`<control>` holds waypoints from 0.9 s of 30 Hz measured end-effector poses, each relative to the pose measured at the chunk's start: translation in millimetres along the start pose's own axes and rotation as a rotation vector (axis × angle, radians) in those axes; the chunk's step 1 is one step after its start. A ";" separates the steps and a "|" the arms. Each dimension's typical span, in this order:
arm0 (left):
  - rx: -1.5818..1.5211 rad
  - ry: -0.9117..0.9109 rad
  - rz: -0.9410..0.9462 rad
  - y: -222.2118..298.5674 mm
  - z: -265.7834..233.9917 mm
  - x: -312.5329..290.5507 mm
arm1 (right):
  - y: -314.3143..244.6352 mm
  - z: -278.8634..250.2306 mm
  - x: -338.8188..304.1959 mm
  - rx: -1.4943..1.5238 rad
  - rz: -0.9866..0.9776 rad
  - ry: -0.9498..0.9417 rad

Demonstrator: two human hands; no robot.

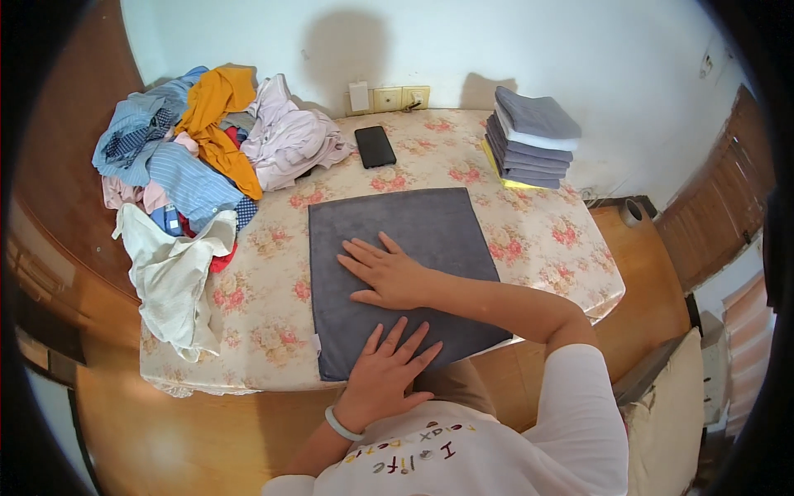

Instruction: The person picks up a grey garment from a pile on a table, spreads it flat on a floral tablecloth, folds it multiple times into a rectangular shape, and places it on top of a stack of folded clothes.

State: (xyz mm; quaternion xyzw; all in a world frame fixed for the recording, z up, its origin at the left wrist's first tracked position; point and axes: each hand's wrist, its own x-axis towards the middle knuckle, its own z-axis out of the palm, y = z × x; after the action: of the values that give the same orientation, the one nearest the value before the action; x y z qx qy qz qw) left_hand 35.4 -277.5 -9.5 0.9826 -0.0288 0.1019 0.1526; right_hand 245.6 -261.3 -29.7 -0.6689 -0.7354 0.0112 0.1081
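Landmark: the table (pixel 447 150). The gray cloth (pixel 413 219) lies spread on the table's middle, its near side along the table's near edge; any overhang there cannot be told, since the left hand and the body cover part of it.

Right hand (pixel 387 274): palm down on the cloth, fingers spread wide, thumb apart. Left hand (pixel 387 370): fingers also fanned, over the cloth's near edge at the table front; grips nothing. How hard either presses cannot be judged.

Method note (judgement): the step looks like flattening. Flat palms and light strokes from the center outward should level the nap; one hand anchoring the near edge would limit sliding. Corners deserve a check for squareness.

Materials: cloth roughly square, matte, plush-looking, faintly streaked, with a small pale label (pixel 316 342) at its near left side. Table cover floral, apparently smooth, so slip seems possible. At the table's far right, a stack of folded cloths (pixel 536 153), soft-edged, gray, white and yellow. At its far left, a crumpled clothes heap (pixel 198 169). At its far middle, a rigid black phone (pixel 375 147).
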 end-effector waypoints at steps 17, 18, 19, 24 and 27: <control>0.007 0.004 -0.013 2.9 0.4 -0.6 | 144.0 -26.7 -29.4 -0.178 0.559 0.104; 0.005 0.005 -0.015 1.9 0.4 -0.6 | 129.5 -23.5 -32.6 -0.258 0.487 0.143; 0.008 0.007 -0.020 2.5 0.2 -0.8 | 111.8 -23.9 -39.1 -0.258 0.485 0.138; 0.015 -0.004 -0.022 3.4 -1.2 -1.0 | 68.0 -18.9 -77.4 -0.086 0.192 0.097; 0.025 -0.003 -0.025 5.2 -2.1 -1.2 | 97.1 -31.5 -84.9 -0.103 0.416 0.101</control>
State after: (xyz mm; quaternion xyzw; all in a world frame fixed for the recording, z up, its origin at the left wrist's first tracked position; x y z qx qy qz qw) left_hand 33.4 -281.8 -6.2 0.9849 -0.0154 0.0991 0.1415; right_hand 353.3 -338.9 -26.8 -0.8105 -0.5749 -0.0376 0.1058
